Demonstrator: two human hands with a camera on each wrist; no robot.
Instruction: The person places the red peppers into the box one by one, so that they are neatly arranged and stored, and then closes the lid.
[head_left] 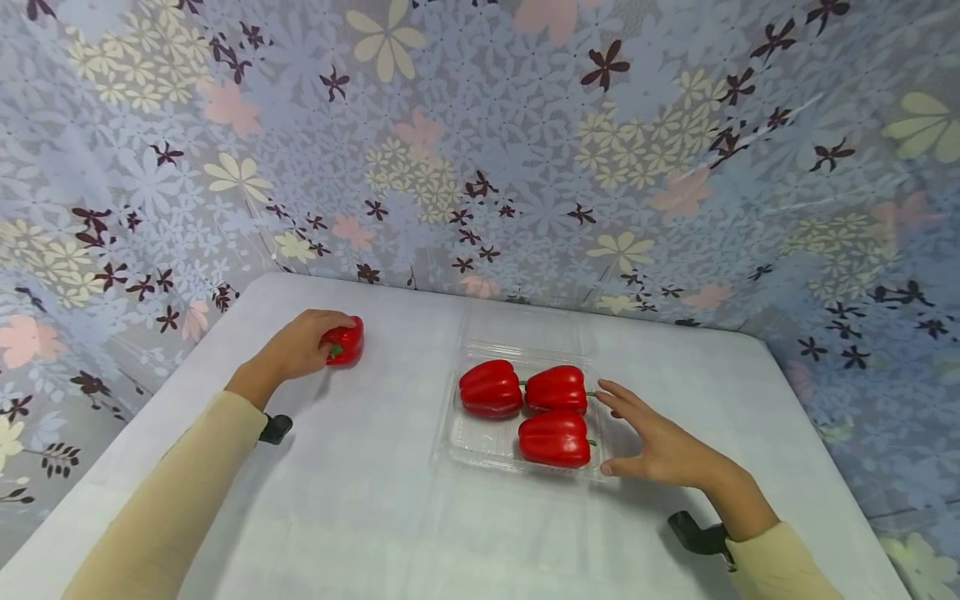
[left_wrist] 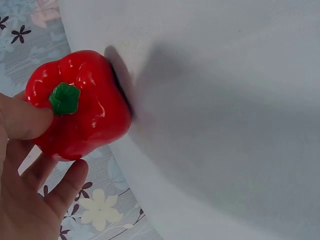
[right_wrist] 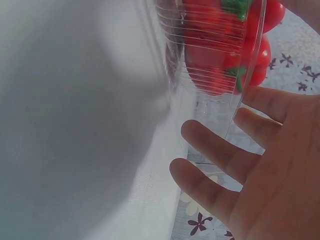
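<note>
Gripping a loose red pepper (head_left: 348, 343) at the left of the bench (head_left: 360, 500), the left hand (head_left: 303, 343) is holding it between thumb and fingers (left_wrist: 70, 187), the thumb lying beside the green stem (left_wrist: 65, 98); whether the pepper is touching the bench cannot be told. Toward the right, a clear container (head_left: 472, 437) is holding three red peppers (head_left: 555, 439), two at the back and one at front right, its front-left corner lying free. Beside its right side, the right hand (head_left: 667, 446) is holding nothing, fingers spread wide; contact cannot be confirmed. The step in hand is apparently securing the loose pepper; the next move is probably calling for lifting it rightward into the free corner.
</note>
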